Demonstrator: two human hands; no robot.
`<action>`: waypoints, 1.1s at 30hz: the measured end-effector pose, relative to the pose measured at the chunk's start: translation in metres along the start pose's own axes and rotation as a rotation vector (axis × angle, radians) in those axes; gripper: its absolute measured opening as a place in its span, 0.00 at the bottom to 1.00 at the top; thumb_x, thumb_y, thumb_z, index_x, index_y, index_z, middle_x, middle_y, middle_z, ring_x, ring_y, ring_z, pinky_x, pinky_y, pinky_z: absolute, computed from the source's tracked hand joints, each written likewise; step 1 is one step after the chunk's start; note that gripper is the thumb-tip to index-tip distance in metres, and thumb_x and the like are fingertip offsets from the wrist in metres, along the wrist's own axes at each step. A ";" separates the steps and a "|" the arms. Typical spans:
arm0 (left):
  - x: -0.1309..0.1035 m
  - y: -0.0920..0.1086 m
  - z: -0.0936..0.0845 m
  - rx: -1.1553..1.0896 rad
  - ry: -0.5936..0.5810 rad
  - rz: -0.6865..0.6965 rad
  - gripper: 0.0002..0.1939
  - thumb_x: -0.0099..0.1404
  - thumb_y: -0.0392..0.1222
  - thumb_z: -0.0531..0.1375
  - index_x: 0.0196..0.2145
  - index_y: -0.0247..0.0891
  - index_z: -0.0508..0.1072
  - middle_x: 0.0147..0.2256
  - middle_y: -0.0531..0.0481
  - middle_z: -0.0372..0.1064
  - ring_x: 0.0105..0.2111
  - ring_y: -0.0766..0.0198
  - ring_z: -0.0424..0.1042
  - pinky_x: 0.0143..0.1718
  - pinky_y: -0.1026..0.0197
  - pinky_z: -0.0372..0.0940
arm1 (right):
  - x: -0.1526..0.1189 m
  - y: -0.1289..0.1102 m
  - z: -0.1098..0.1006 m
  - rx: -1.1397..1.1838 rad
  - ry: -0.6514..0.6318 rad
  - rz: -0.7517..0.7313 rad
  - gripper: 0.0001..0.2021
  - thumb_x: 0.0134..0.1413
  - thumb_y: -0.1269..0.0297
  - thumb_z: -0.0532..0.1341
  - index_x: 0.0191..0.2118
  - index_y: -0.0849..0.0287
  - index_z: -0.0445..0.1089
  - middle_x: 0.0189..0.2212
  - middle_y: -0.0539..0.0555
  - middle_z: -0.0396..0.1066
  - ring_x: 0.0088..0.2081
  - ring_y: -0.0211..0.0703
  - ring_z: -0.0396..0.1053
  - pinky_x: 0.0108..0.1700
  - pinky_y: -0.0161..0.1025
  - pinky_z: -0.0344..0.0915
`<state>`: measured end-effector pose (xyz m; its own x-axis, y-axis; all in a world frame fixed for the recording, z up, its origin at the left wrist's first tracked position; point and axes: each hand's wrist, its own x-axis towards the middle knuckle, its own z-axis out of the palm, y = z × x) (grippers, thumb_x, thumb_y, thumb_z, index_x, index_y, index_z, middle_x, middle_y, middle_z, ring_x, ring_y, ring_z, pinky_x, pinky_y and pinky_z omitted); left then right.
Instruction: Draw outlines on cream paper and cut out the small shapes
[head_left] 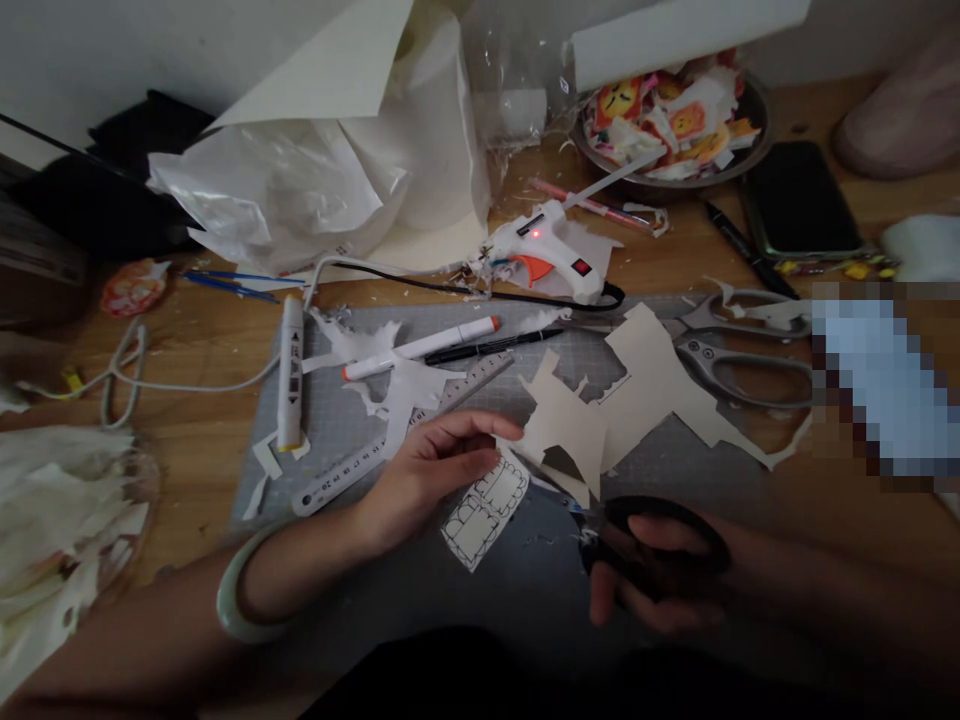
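My left hand (431, 470) pinches the upper edge of a small white card (486, 512) that has black scalloped outlines drawn on it. Black-handled scissors (645, 535) are in my right hand (660, 585), its fingers through the loops. The scissor blades point up and left toward the card, partly hidden by scrap paper. Just beyond lie cut cream paper pieces (652, 385) on the grey cutting mat (337, 560).
A white glue gun (559, 250) with a red light lies behind the mat. Around it are a ruler (352, 480), markers (291, 375), large silver scissors (750, 370), a metal bowl (675, 185) of paper scraps and a phone (802, 200).
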<state>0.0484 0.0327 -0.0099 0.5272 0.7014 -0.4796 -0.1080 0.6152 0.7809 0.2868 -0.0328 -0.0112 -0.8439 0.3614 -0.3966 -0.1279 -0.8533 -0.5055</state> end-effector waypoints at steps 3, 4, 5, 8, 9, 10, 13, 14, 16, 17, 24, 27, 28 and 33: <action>0.000 0.000 -0.001 0.037 -0.031 0.018 0.09 0.57 0.36 0.65 0.38 0.41 0.79 0.37 0.51 0.73 0.35 0.66 0.69 0.36 0.67 0.60 | -0.001 -0.002 0.002 -0.035 0.025 0.003 0.35 0.52 0.36 0.54 0.36 0.72 0.72 0.14 0.43 0.56 0.11 0.26 0.45 0.12 0.29 0.41; -0.001 0.000 -0.001 0.051 -0.047 0.026 0.10 0.57 0.36 0.65 0.39 0.41 0.79 0.37 0.51 0.72 0.34 0.66 0.68 0.35 0.66 0.60 | -0.001 -0.003 0.002 -0.054 0.031 0.006 0.35 0.52 0.36 0.54 0.36 0.72 0.72 0.14 0.43 0.57 0.12 0.26 0.46 0.12 0.29 0.42; -0.001 0.000 -0.001 0.064 -0.063 0.034 0.11 0.57 0.37 0.65 0.40 0.41 0.79 0.36 0.50 0.72 0.33 0.66 0.68 0.33 0.66 0.59 | -0.001 -0.003 0.002 -0.073 0.038 0.016 0.35 0.53 0.36 0.53 0.37 0.72 0.72 0.14 0.44 0.57 0.12 0.26 0.47 0.12 0.29 0.43; -0.003 0.001 -0.001 0.090 -0.093 0.043 0.14 0.58 0.37 0.64 0.43 0.39 0.77 0.32 0.49 0.70 0.29 0.65 0.65 0.28 0.65 0.57 | -0.001 0.002 -0.001 -0.069 0.009 0.048 0.36 0.54 0.36 0.53 0.40 0.72 0.73 0.15 0.45 0.59 0.13 0.28 0.52 0.13 0.29 0.49; -0.003 0.001 -0.001 0.097 -0.099 0.040 0.14 0.58 0.37 0.64 0.44 0.38 0.77 0.30 0.49 0.69 0.27 0.66 0.63 0.26 0.65 0.56 | 0.000 0.005 -0.002 -0.037 -0.008 0.043 0.36 0.53 0.36 0.52 0.40 0.72 0.73 0.16 0.45 0.59 0.13 0.28 0.52 0.14 0.29 0.49; -0.003 0.001 -0.001 0.103 -0.110 0.039 0.15 0.58 0.36 0.64 0.44 0.38 0.76 0.28 0.50 0.67 0.25 0.67 0.61 0.25 0.66 0.54 | 0.000 0.008 -0.004 0.019 -0.019 0.016 0.37 0.53 0.35 0.51 0.40 0.72 0.73 0.15 0.45 0.59 0.13 0.28 0.51 0.13 0.29 0.47; -0.003 0.001 -0.002 0.127 -0.139 0.036 0.14 0.58 0.36 0.64 0.44 0.39 0.76 0.25 0.53 0.62 0.22 0.70 0.56 0.23 0.66 0.50 | 0.002 0.017 -0.007 0.087 -0.028 -0.009 0.37 0.53 0.35 0.51 0.41 0.71 0.73 0.15 0.45 0.59 0.12 0.28 0.50 0.13 0.29 0.45; -0.002 0.000 -0.002 0.133 -0.144 0.039 0.14 0.58 0.36 0.64 0.44 0.39 0.77 0.25 0.53 0.61 0.22 0.70 0.55 0.23 0.67 0.50 | 0.002 0.018 -0.007 0.081 -0.027 0.000 0.37 0.53 0.35 0.51 0.42 0.71 0.73 0.16 0.45 0.60 0.13 0.28 0.50 0.14 0.29 0.46; -0.001 -0.001 -0.004 0.136 -0.158 0.047 0.15 0.58 0.35 0.65 0.44 0.40 0.77 0.26 0.53 0.61 0.23 0.70 0.55 0.23 0.67 0.50 | 0.002 0.015 -0.006 0.050 -0.018 0.020 0.37 0.52 0.34 0.52 0.43 0.71 0.72 0.17 0.46 0.60 0.13 0.28 0.51 0.14 0.29 0.48; -0.001 -0.002 -0.005 0.133 -0.164 0.050 0.15 0.58 0.36 0.65 0.45 0.41 0.77 0.26 0.52 0.62 0.24 0.70 0.56 0.23 0.67 0.51 | 0.002 0.013 -0.005 0.025 0.002 0.029 0.37 0.52 0.34 0.52 0.43 0.70 0.72 0.17 0.45 0.60 0.14 0.28 0.51 0.15 0.29 0.48; 0.000 -0.002 -0.005 0.059 -0.138 0.032 0.16 0.56 0.34 0.65 0.44 0.41 0.78 0.35 0.48 0.71 0.30 0.66 0.66 0.27 0.67 0.57 | -0.001 -0.001 0.005 -0.127 0.098 0.025 0.37 0.52 0.33 0.52 0.41 0.70 0.72 0.18 0.45 0.57 0.16 0.28 0.50 0.18 0.30 0.48; 0.001 0.000 -0.003 -0.002 -0.136 0.001 0.16 0.54 0.31 0.65 0.42 0.40 0.79 0.37 0.48 0.72 0.33 0.65 0.67 0.30 0.68 0.60 | -0.001 0.000 0.002 -0.136 0.069 0.004 0.36 0.55 0.35 0.50 0.41 0.70 0.72 0.17 0.44 0.56 0.15 0.27 0.47 0.18 0.30 0.45; 0.001 0.001 -0.003 -0.024 -0.142 -0.010 0.16 0.54 0.30 0.65 0.42 0.40 0.79 0.37 0.48 0.73 0.33 0.65 0.68 0.31 0.68 0.61 | -0.001 0.000 0.001 -0.142 0.062 -0.001 0.35 0.56 0.36 0.50 0.40 0.70 0.72 0.16 0.43 0.55 0.15 0.27 0.47 0.18 0.30 0.45; 0.002 0.002 -0.002 -0.075 -0.155 -0.025 0.17 0.53 0.29 0.64 0.41 0.39 0.79 0.38 0.48 0.74 0.35 0.65 0.70 0.33 0.68 0.63 | 0.000 -0.004 0.001 -0.172 0.020 -0.011 0.34 0.57 0.37 0.50 0.40 0.70 0.72 0.16 0.42 0.54 0.15 0.27 0.46 0.18 0.31 0.45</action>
<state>0.0481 0.0364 -0.0098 0.6534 0.6256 -0.4263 -0.1530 0.6606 0.7350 0.2865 -0.0295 -0.0085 -0.8320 0.3797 -0.4046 -0.0447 -0.7727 -0.6332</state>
